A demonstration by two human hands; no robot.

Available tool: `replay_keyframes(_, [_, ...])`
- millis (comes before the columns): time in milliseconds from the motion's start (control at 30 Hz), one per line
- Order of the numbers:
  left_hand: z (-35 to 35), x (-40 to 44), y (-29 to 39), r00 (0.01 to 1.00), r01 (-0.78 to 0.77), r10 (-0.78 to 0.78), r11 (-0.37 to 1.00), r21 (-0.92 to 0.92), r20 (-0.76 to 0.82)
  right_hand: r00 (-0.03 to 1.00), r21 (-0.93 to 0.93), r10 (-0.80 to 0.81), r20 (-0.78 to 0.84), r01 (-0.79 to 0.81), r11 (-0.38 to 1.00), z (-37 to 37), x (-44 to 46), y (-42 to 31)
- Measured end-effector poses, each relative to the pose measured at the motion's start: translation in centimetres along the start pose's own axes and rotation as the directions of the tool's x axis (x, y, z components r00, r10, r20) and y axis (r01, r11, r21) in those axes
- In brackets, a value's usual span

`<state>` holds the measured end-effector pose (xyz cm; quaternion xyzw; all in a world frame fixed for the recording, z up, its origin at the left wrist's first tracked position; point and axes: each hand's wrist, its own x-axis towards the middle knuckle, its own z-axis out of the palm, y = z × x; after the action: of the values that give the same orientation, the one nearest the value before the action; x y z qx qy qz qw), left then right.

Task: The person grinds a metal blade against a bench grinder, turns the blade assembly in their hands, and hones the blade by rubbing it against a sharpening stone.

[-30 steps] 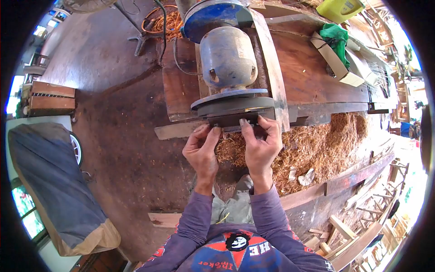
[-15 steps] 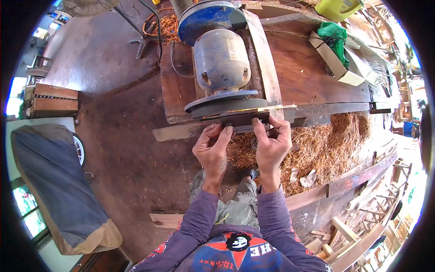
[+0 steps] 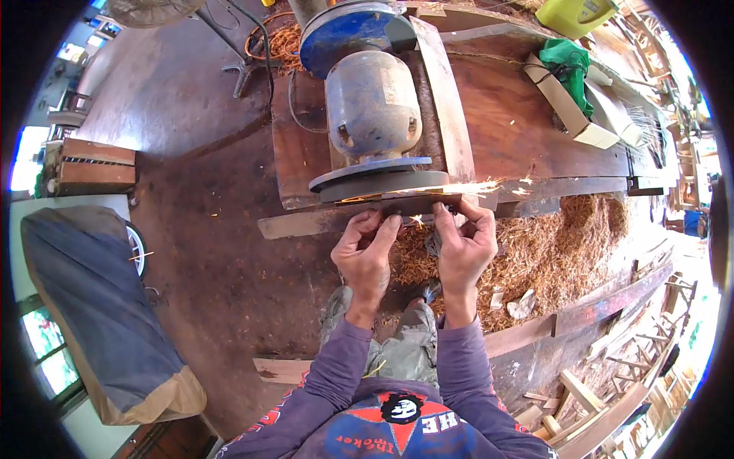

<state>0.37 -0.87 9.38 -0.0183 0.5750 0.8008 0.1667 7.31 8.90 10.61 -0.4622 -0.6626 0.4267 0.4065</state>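
Note:
My left hand (image 3: 365, 251) and my right hand (image 3: 465, 249) pinch a flat dark metal blade (image 3: 417, 205) between thumbs and fingers, one hand towards each end. The blade's far edge is against the grey grinding wheel (image 3: 375, 188), and bright sparks (image 3: 474, 187) stream off to the right. Behind the wheel sits the bench grinder's worn blue-grey motor (image 3: 372, 103). The fingers under the blade are partly hidden.
A wooden bench (image 3: 520, 145) bears the grinder and extends right. On it lie an open cardboard box (image 3: 569, 111) and a green cloth (image 3: 567, 73). Wood shavings (image 3: 550, 256) are heaped below. A covered object (image 3: 99, 306) stands at left, a fan stand (image 3: 233, 57) behind.
Sparks have grown brighter and spread further right, with a few scattered elsewhere. Both hands have shifted slightly right in view with the blade.

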Motion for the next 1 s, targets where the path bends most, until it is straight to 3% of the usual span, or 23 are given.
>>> replay_keyframes(167, [0.0,-0.1,0.4,1.0,0.015,-0.015,1.0,-0.023,-0.001,0.999,0.022,0.029,0.013,-0.029,0.999,0.0,-0.1,0.2])
replay_keyframes(267, [-0.6,0.2,0.4,1.0,-0.012,0.013,0.998,0.055,-0.005,1.0,0.03,-0.001,0.017,0.001,1.0,0.3,-0.1,-0.9])
replay_keyframes(367, [-0.8,0.3,0.6,1.0,-0.01,0.01,1.0,0.028,-0.002,0.997,0.004,-0.071,0.029,0.07,0.998,0.4,-0.4,0.2])
replay_keyframes(600, [-1.6,0.5,1.2,1.0,0.014,-0.015,1.0,-0.026,-0.022,0.999,0.018,-0.02,0.034,0.019,1.0,1.1,-1.0,-1.5])
replay_keyframes(1000, [-3.4,1.1,1.0,0.999,-0.023,0.02,0.998,-0.065,-0.04,0.992,-0.005,-0.112,0.05,0.113,0.994,2.3,-1.9,-2.3])
